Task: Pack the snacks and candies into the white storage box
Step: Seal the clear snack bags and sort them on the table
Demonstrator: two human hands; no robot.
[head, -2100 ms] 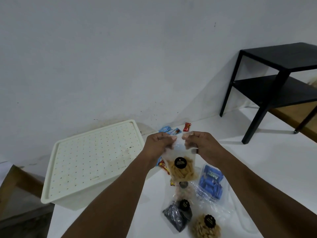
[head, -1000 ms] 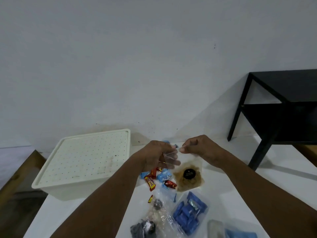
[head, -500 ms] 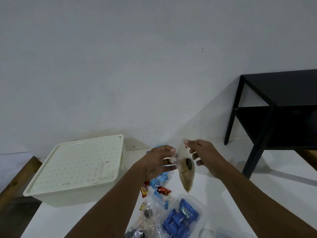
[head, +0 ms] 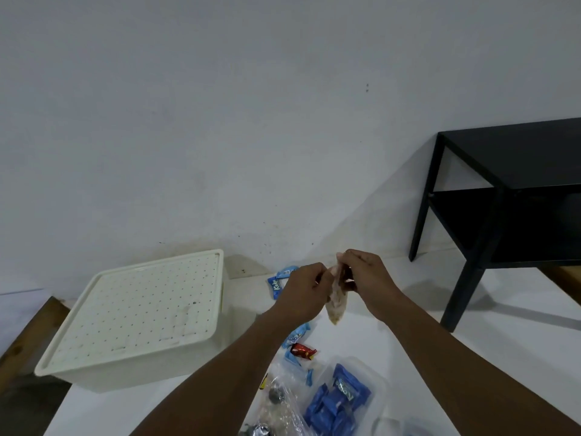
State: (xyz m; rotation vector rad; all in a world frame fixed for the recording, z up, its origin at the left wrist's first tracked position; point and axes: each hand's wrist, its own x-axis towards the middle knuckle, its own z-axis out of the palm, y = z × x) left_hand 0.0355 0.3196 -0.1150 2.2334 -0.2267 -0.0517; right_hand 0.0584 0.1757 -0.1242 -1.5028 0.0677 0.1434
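Sitting left of both hands, the white storage box (head: 135,316) has its lid on. Left hand (head: 303,294) and right hand (head: 366,281) pinch one clear snack pouch (head: 337,305) between them, dangling above loose candies (head: 298,344). Best free one hand for that lid before loading.

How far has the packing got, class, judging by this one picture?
Done: nothing visibly packed; the white storage box has its lid on. In hand: the left hand and right hand hold a clear snack pouch above the table. Left: loose candies, the blue candy bag and other pouches on the table.
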